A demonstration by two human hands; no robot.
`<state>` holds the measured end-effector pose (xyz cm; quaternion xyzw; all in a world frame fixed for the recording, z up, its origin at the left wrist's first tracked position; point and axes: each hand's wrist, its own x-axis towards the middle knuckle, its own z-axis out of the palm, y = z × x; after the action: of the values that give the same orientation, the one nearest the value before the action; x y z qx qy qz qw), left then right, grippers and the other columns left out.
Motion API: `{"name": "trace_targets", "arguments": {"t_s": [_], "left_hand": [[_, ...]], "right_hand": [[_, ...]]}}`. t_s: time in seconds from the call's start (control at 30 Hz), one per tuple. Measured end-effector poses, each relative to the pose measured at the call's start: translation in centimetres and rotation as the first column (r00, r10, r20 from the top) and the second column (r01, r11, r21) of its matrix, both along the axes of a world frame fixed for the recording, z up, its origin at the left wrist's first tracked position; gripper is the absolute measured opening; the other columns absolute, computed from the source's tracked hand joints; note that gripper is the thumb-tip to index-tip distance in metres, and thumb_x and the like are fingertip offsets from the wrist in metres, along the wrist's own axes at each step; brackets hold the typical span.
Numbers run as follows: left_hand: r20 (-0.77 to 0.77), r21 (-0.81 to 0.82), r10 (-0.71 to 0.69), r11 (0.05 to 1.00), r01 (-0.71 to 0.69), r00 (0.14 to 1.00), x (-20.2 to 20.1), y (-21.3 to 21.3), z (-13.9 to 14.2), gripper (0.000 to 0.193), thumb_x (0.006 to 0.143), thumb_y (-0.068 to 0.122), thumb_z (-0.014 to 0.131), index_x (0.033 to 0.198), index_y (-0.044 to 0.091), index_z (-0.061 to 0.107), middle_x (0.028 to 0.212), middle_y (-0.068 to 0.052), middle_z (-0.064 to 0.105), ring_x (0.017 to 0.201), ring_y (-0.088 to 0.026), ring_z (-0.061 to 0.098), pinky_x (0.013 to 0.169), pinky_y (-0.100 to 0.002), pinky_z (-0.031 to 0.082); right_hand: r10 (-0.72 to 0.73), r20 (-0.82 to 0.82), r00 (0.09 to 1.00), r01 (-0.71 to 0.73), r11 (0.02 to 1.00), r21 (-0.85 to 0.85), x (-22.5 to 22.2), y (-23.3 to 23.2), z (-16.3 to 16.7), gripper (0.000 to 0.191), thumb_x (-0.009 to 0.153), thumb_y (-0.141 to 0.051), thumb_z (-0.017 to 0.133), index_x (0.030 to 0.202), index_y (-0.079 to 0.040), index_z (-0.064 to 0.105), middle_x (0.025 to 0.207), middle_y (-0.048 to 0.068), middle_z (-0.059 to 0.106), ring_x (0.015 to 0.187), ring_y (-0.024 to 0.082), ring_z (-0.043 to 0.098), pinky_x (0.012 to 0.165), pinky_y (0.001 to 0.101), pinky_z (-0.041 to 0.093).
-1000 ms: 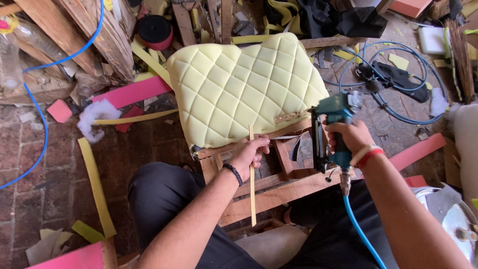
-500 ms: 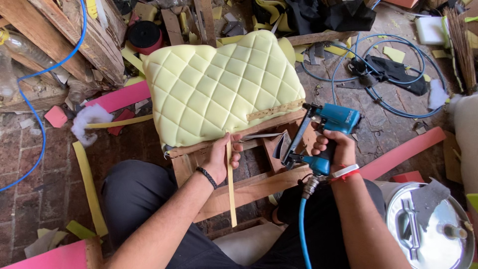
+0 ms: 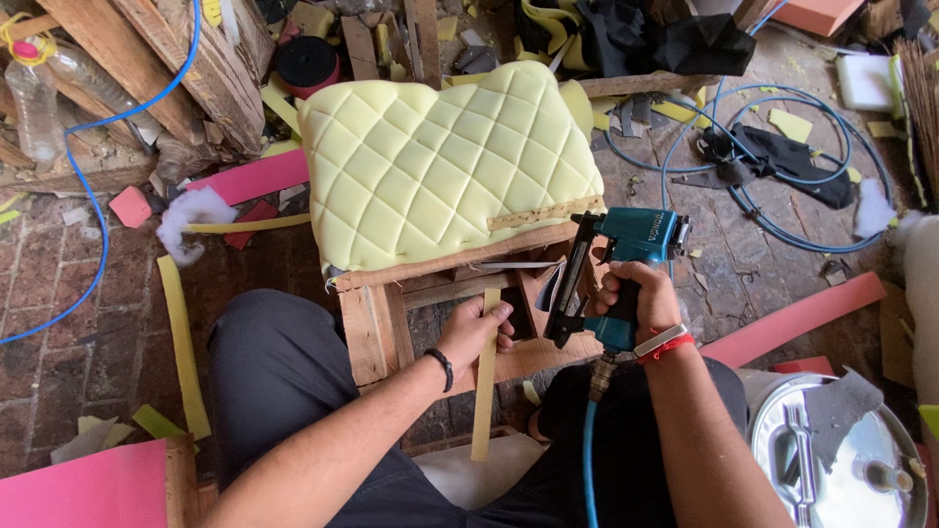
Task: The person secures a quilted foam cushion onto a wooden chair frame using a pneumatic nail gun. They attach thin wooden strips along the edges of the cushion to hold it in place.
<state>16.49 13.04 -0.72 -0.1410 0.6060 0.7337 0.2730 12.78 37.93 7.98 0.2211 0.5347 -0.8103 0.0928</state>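
Crowding the wooden frame (image 3: 391, 313) — foam scraps (image 3: 181, 332), blue hose (image 3: 773, 166) (coiled).

Clear plastic bottle (image 3: 39, 108) with yellow cap, top left, beside wooden planks (image 3: 117, 59).

The person is wearing dark grey trousers (image 3: 269, 367) and going bare-armed, with no sleeves showing on either forearm. The left hand (image 3: 474, 332) is wearing a thin black band (image 3: 442, 367) at the wrist. The right hand (image 3: 636, 293) is wearing a red thread bracelet (image 3: 670, 347) beside a pale, flat band (image 3: 657, 339) on its wrist.
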Motion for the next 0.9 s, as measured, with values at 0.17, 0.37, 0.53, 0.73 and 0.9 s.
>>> {"name": "trace_targets", "arguments": {"t_s": [0.17, 0.37, 0.53, 0.73, 0.9], "left_hand": [[0.041, 0.043, 0.022, 0.999, -0.023, 0.999, -0.8, -1.5, -0.7, 0.020, 0.102, 0.024, 0.060, 0.109, 0.006, 0.066, 0.085, -0.007, 0.071, 0.069, -0.017, 0.070, 0.064, -0.033, 0.061], [0.103, 0.170, -0.026, 0.985, 0.008, 0.994, -2.3, -3.0, -1.3, 0.019, 0.103, 0.021, 0.055, 0.111, 0.006, 0.064, 0.082, -0.007, 0.070, 0.068, -0.017, 0.070, 0.063, -0.033, 0.061], [0.155, 0.214, -0.041, 0.977, 0.007, 0.987, -3.0, -4.5, -1.9, 0.020, 0.103, 0.023, 0.059, 0.112, 0.005, 0.062, 0.081, -0.007, 0.068, 0.067, -0.017, 0.069, 0.062, -0.033, 0.060], [0.181, 0.279, -0.025, 0.960, -0.027, 0.983, -3.3, -5.3, -2.9, 0.022, 0.103, 0.022, 0.061, 0.111, 0.002, 0.062, 0.080, -0.008, 0.067, 0.062, -0.016, 0.066, 0.057, -0.033, 0.058], [0.194, 0.286, -0.036, 0.958, -0.021, 0.980, -3.5, -5.8, -3.7, 0.021, 0.102, 0.021, 0.059, 0.113, 0.003, 0.062, 0.081, -0.007, 0.067, 0.061, -0.014, 0.065, 0.056, -0.031, 0.058]], "right_hand": [[0.168, 0.072, 0.983, -0.183, 0.925, 0.334, -3.3, -3.4, 2.2, 0.008, 0.083, -0.007, 0.064, 0.086, 0.000, 0.064, 0.065, 0.009, 0.059, 0.050, 0.021, 0.057, 0.048, 0.0392, 0.052], [0.222, 0.146, 0.964, -0.265, 0.783, 0.563, -6.8, -7.5, 2.3, 0.012, 0.083, -0.005, 0.067, 0.075, 0.003, 0.063, 0.062, 0.012, 0.062, 0.047, 0.022, 0.060, 0.045, 0.0366, 0.052], [0.237, 0.237, 0.942, -0.335, 0.638, 0.693, -8.2, -9.7, 2.1, 0.016, 0.084, -0.008, 0.069, 0.072, 0.002, 0.065, 0.060, 0.010, 0.064, 0.047, 0.020, 0.061, 0.047, 0.0348, 0.053], [0.253, 0.353, 0.901, -0.431, 0.431, 0.793, -10.1, -11.6, 2.5, 0.021, 0.085, -0.010, 0.071, 0.070, 0.004, 0.066, 0.061, 0.011, 0.065, 0.048, 0.019, 0.062, 0.049, 0.0348, 0.053], [0.215, 0.421, 0.881, -0.473, 0.385, 0.792, -11.0, -12.7, 2.6, 0.017, 0.085, -0.008, 0.072, 0.070, -0.001, 0.066, 0.063, 0.009, 0.066, 0.051, 0.017, 0.062, 0.050, 0.0325, 0.055]]}}
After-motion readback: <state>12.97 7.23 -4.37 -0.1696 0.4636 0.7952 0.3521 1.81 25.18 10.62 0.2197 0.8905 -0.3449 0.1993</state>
